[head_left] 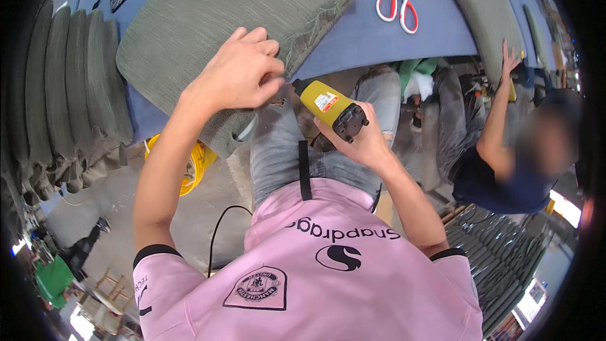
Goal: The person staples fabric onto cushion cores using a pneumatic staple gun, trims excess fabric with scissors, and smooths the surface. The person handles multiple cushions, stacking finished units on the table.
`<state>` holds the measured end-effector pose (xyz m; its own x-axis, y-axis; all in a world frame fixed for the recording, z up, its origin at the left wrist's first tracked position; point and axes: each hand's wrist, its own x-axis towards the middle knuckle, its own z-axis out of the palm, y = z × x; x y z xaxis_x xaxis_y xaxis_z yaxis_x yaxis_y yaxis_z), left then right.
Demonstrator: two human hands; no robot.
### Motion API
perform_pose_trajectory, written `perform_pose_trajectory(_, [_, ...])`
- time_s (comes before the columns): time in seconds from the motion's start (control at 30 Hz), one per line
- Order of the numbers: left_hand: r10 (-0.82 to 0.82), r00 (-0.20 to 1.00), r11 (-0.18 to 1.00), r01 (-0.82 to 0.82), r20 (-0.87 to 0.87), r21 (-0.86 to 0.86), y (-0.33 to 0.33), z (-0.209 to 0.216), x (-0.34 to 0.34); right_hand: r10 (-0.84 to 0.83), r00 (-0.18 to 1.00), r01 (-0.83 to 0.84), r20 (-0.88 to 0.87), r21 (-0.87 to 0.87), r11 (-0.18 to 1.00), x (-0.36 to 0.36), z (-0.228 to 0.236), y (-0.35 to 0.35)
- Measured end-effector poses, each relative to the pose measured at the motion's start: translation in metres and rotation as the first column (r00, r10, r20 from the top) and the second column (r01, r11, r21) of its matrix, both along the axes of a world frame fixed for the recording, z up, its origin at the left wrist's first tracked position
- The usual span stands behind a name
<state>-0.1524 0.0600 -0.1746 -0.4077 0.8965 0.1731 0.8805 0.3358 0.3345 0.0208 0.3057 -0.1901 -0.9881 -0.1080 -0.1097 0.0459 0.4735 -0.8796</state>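
Observation:
A large grey-green cushion-like piece (208, 19) in woven fabric lies on the blue table, its right edge frayed with loose threads. My left hand (243, 72) rests over its near edge, fingers curled in; whether fabric is pinched in them is hidden. In front of my lap, my right hand (363, 139) is wrapped round a yellow tool with a black end cap, which looks like a staple gun (322, 102). Its dark nose points toward the cushion's near right edge, close to my left thumb. Red-and-white handled scissors (399, 7) lie on the table to the right.
Several grey-green padded pieces (69, 82) stand in a row at the left. A yellow bucket (201, 167) sits below the table (360, 41). At the right, a co-worker's hand (509, 60) touches another padded piece (483, 16). A black cable (218, 227) hangs beside me.

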Motion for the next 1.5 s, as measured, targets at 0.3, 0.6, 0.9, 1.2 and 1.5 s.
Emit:
perform_pose_trajectory(0.3, [0.07, 0.958, 0.993, -0.093, 0.277, 0.073, -0.004, -0.016, -0.01, -0.048, 0.989, 0.049, -0.142, 0.01, 0.999, 0.004, 0.0, -0.016])
perform_pose_trajectory(0.6, [0.055, 0.971, 0.991, -0.082, 0.233, 0.108, -0.002, -0.021, -0.007, 0.012, 1.0, -0.013, 0.018, 0.042, 0.999, 0.001, -0.031, -0.015])
perform_pose_trajectory(0.9, [0.094, 0.972, 0.981, -0.128, 0.214, 0.149, -0.002, -0.022, -0.006, -0.045, 0.995, 0.048, -0.085, 0.038, 0.998, 0.009, -0.006, -0.026])
perform_pose_trajectory(1.2, [0.104, 0.978, 0.981, -0.131, 0.18, 0.143, 0.0, -0.019, 0.0, -0.091, 0.987, 0.107, -0.136, 0.116, 0.987, 0.021, -0.034, -0.032])
perform_pose_trajectory(1.5, [0.05, 0.982, 0.998, -0.041, 0.181, -0.055, -0.018, 0.005, 0.011, -0.12, 0.987, 0.13, -0.105, 0.085, 0.988, 0.033, -0.005, -0.036])
